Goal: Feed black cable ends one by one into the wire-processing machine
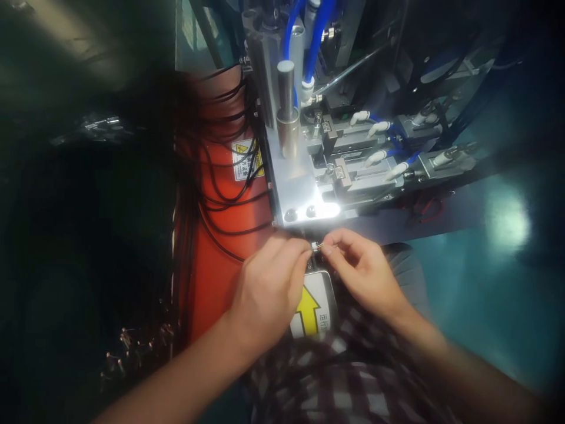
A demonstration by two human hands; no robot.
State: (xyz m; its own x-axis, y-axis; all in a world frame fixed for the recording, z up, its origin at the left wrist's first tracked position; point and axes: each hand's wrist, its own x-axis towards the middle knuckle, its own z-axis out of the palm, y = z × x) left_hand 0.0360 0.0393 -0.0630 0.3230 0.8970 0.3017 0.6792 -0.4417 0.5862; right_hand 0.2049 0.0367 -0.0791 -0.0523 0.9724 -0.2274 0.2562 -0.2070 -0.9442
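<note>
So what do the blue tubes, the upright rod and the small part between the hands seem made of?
Blue tubes: likely plastic, smooth and evenly coloured.
Upright rod: apparently polished metal, with grey sheen.
Small part: whitish, glinting, perhaps plastic or metal; too small to tell.

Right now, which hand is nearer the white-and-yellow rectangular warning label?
Left. In view, the left hand sits below the label; the right hand, below and farther right.

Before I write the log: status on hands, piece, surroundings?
Left hand pinching white piece. Right hand pinching its other end. Black cables left; metal block just beyond.
</note>
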